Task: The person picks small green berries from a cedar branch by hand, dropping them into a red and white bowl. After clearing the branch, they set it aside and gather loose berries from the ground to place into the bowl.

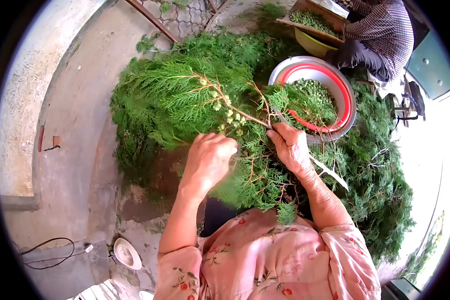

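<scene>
My right hand is closed around the woody stem of a leafy conifer branch. The branch reaches up and left from that grip, with pale green cones clustered along it. Just below those cones my left hand is curled shut; what its fingers hold, if anything, is hidden. Feathery green sprigs hang between my two hands and down to my lap. Beyond my right hand is a metal basin with a red ring inside, holding many green cones and a sprig that lies over its near side.
Cut conifer foliage is heaped ahead and left, with another heap at right. A person in a checked sleeve sits upper right beside a tray of cones and a yellow bowl. A pale hat-like object lies lower left.
</scene>
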The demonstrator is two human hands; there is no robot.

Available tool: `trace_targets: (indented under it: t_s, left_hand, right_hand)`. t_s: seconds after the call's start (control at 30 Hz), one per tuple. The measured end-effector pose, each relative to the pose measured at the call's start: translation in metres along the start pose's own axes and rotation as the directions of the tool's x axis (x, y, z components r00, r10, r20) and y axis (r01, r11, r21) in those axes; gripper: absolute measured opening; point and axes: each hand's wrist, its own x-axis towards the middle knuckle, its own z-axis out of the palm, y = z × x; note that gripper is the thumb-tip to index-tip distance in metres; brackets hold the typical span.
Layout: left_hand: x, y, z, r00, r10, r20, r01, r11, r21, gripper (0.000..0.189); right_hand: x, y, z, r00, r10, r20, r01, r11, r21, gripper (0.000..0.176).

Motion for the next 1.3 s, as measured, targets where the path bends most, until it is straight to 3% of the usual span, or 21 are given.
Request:
trace_targets:
  t_s: [0.1, 0.2, 0.3, 0.33, 0.43, 0.47, 0.57, 0.6, 0.7, 0.83, 0.87, 0.97, 1.0, 1.1, 1.13, 1.23, 1.3]
  left_hand:
    - [0.001, -0.013, 0.015, 0.999, 0.037, 0.04, -0.031, 0.99, -0.135, 0.016]
    - [0.004, -0.017, 0.02, 0.97, -0.046, 0.238, 0.095, 0.976, -0.196, 0.019]
    - [0.006, -0.016, 0.023, 0.83, -0.271, 0.488, 0.528, 0.664, -0.53, 0.02]
    - [0.0, -0.023, 0.034, 0.875, -0.195, 0.443, 0.481, 0.446, -0.754, 0.018]
    - [-0.004, -0.023, 0.04, 0.843, -0.286, 0.456, 0.508, 0.145, -0.849, 0.022]
    - [-0.006, -0.03, 0.041, 0.841, -0.231, 0.489, 0.524, 0.123, -0.843, 0.031]
    - [-0.012, -0.03, 0.048, 0.795, -0.259, 0.548, 0.55, -0.072, -0.832, 0.045]
    - [-0.012, -0.028, 0.047, 0.755, -0.313, 0.576, 0.601, -0.022, -0.799, 0.058]
    - [-0.015, -0.04, 0.061, 0.749, -0.172, 0.64, 0.638, -0.076, -0.767, 0.064]
    - [-0.015, -0.024, 0.047, 0.778, -0.061, 0.626, 0.622, -0.071, -0.78, 0.065]
    - [-0.017, -0.025, 0.049, 0.763, -0.076, 0.642, 0.635, -0.092, -0.767, 0.054]
    - [-0.012, -0.022, 0.042, 0.692, -0.019, 0.722, 0.72, -0.052, -0.692, 0.053]
    - [-0.013, -0.024, 0.05, 0.685, -0.08, 0.724, 0.727, 0.019, -0.686, 0.054]
    - [-0.007, -0.026, 0.052, 0.771, 0.113, 0.627, 0.63, 0.004, -0.776, 0.049]
    - [-0.006, -0.026, 0.05, 0.733, 0.106, 0.672, 0.68, -0.092, -0.727, 0.05]
    - [-0.022, -0.029, 0.062, 0.672, -0.253, 0.696, 0.684, -0.15, -0.714, 0.053]
    - [-0.024, -0.039, 0.071, 0.683, -0.236, 0.691, 0.68, -0.14, -0.719, 0.054]
  right_hand:
    - [-0.002, 0.001, -0.002, 1.0, 0.002, -0.01, -0.002, 1.0, 0.023, 0.014]
    - [-0.002, 0.004, -0.001, 1.0, 0.022, -0.017, -0.021, 0.999, 0.031, 0.014]
    - [-0.001, 0.003, -0.002, 0.999, 0.04, -0.024, -0.038, 0.997, 0.065, 0.014]
    - [-0.001, 0.004, -0.002, 0.999, 0.041, -0.019, -0.04, 0.997, 0.059, 0.014]
    - [-0.001, 0.005, -0.002, 0.999, 0.039, -0.012, -0.038, 0.998, 0.04, 0.014]
    - [-0.001, 0.006, -0.001, 0.999, 0.034, -0.014, -0.033, 0.999, 0.032, 0.014]
    - [0.0, 0.006, -0.001, 1.0, 0.026, -0.017, -0.026, 0.999, 0.022, 0.014]
    - [0.0, 0.006, -0.001, 1.0, 0.026, -0.017, -0.025, 0.999, 0.022, 0.015]
    - [0.0, 0.004, -0.002, 0.999, 0.031, -0.012, -0.03, 0.999, 0.028, 0.015]
    - [-0.001, 0.007, 0.001, 1.0, 0.009, -0.008, -0.009, 1.0, 0.008, 0.015]
    - [0.0, 0.006, 0.001, 1.0, 0.016, -0.003, -0.016, 1.0, 0.008, 0.015]
    - [0.0, 0.005, 0.002, 1.0, 0.029, 0.008, -0.029, 0.999, 0.016, 0.015]
    - [0.001, 0.006, 0.003, 1.0, 0.026, 0.011, -0.026, 0.999, 0.026, 0.014]
    - [0.0, 0.005, 0.004, 1.0, 0.005, 0.005, -0.006, 1.0, 0.026, 0.014]
    - [0.0, 0.005, 0.004, 1.0, -0.004, 0.0, 0.004, 1.0, 0.022, 0.014]
    - [-0.001, 0.005, 0.002, 1.0, 0.007, 0.023, -0.007, 1.0, 0.013, 0.015]
    - [-0.001, 0.006, 0.001, 1.0, 0.006, 0.027, -0.006, 1.0, -0.005, 0.015]
